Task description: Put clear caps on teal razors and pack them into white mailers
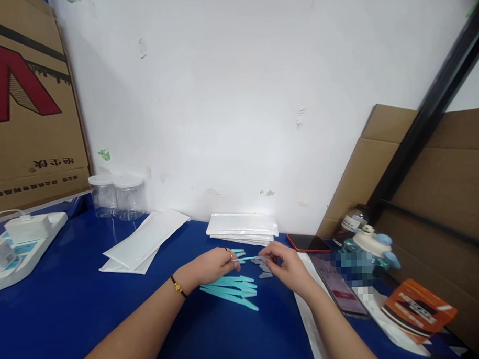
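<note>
My left hand (216, 265) is closed on one end of a slim teal stick (248, 258) that looks like an eyebrow razor. My right hand (285, 264) pinches a small translucent cap (259, 258) at the stick's other end; whether the cap is on it I cannot tell. Below my left hand, several similar teal sticks (232, 293) lie fanned out on the blue table (213, 337). A few more teal sticks (238, 252) show just behind my left fingers. Several loose translucent caps (265, 275) lie beside my right fingertips, partly hidden by that hand.
White packets (241, 223) are stacked by the wall, others (147, 243) lie left. Clear jars (129, 199) and a power strip (48, 233) stand farther left. On the right are phones (308, 243) (339, 288), a teal bottle (370, 251), a brown bottle (351, 222) and an orange box (419, 309).
</note>
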`<action>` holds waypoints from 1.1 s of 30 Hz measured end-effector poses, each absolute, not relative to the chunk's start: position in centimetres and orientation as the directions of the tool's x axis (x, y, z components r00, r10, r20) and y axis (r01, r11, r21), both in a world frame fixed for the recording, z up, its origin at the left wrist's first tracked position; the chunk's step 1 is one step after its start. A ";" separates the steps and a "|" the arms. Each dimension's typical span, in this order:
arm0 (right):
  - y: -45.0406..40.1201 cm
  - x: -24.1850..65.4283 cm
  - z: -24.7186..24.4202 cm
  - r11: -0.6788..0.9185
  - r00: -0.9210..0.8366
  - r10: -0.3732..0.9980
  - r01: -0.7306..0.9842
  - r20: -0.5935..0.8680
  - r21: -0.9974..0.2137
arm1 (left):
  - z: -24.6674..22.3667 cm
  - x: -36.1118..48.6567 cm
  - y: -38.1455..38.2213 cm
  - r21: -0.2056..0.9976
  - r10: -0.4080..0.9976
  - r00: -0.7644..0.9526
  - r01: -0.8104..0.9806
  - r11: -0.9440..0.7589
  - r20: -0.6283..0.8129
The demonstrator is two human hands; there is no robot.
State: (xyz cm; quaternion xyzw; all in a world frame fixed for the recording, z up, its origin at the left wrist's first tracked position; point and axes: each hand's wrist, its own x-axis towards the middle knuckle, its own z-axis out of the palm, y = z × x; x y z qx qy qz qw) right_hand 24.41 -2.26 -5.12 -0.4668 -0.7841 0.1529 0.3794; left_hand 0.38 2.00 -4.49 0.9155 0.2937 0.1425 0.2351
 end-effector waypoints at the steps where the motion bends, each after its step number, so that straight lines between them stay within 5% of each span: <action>1: -2.4 24.2 -5.1 0.529 -0.282 0.841 0.604 0.461 -0.596 | -4.5 0.4 2.0 0.515 0.603 0.790 0.474 -0.714 0.110; 13: -2.5 23.6 -5.1 0.511 -0.261 0.855 0.561 0.447 -0.651 | -3.8 0.1 1.3 0.610 0.644 0.751 0.444 -0.656 0.146; 22: -1.5 24.5 -6.2 0.336 -0.160 0.942 0.380 0.296 -0.862 | -4.8 0.3 2.2 0.409 0.626 0.752 0.515 -0.753 0.206; 33: -1.9 24.0 -5.9 0.340 -0.192 0.939 0.366 0.287 -0.866 | -4.4 0.4 1.8 0.357 0.603 0.764 0.511 -0.782 0.230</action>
